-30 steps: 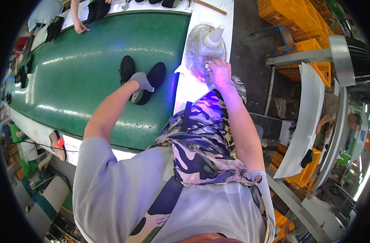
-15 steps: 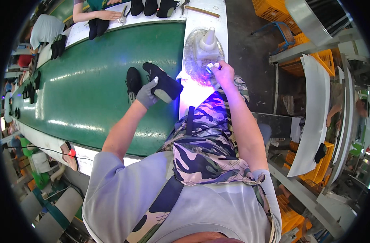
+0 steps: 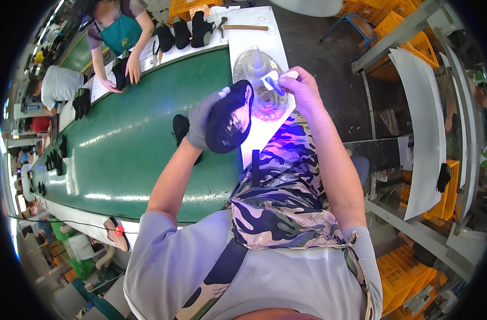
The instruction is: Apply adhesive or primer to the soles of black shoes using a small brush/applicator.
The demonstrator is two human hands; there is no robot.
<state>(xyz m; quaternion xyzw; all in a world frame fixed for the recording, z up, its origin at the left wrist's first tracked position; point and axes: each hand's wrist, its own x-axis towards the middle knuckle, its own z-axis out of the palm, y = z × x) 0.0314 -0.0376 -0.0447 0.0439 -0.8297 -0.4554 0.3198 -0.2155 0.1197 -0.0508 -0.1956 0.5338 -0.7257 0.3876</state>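
My left hand point(image 3: 201, 121), in a grey glove with white fingertips, is closed around a black shoe point(image 3: 227, 125) above the belt's right edge. The shoe is tipped so that its underside, with pale smears, faces right. In my right hand point(image 3: 303, 90), pinched between thumb and fingers, is a small white and blue-lit piece point(image 3: 275, 84) whose kind I cannot make out. Below it on the white table stands a grimy round dish point(image 3: 270, 109) with a white cone-nozzled bottle point(image 3: 257, 65). A second black shoe point(image 3: 180, 127) lies on the belt, partly hidden by my left hand and forearm.
The green belt point(image 3: 126, 154) runs away to the left, carrying more black shoes. Across it a co-worker in a teal apron point(image 3: 122, 34) handles a black shoe. A hammer point(image 3: 243, 26) and several black shoes point(image 3: 180, 33) line the far edge. White sheets point(image 3: 419, 133) stand at right.
My left hand has raised and turned the shoe so its underside shows. My right hand has drawn the small piece slightly up from the dish. The co-worker has come further into view.
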